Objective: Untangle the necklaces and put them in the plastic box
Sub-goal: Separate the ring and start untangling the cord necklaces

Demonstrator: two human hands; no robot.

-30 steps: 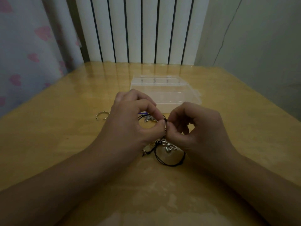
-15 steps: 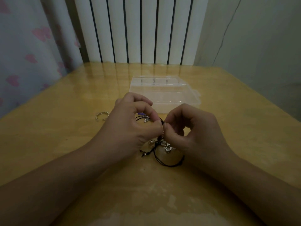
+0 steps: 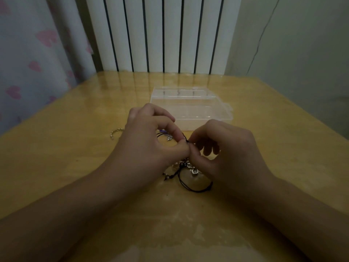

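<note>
A tangle of black cord necklaces (image 3: 194,187) with small silver charms lies on the wooden table in front of me. My left hand (image 3: 149,146) and my right hand (image 3: 226,159) meet above it, each pinching the black cord between thumb and forefinger, fingertips almost touching. A silver flower charm (image 3: 194,172) shows just under my right hand. Another cord loop with a small charm (image 3: 168,137) pokes out behind my left hand. The clear plastic box (image 3: 190,108) lies just beyond both hands. Part of the tangle is hidden under my hands.
A silver open ring or cuff (image 3: 116,132) lies on the table to the left of my left hand. The wooden table (image 3: 75,157) ends at a striped white panel at the back, a heart-print curtain at the left and a plain wall at the right.
Both hands stay pinched on the cord and have shifted slightly, with the fingertips working closer together. The flower charm has slid partly under my right hand.
</note>
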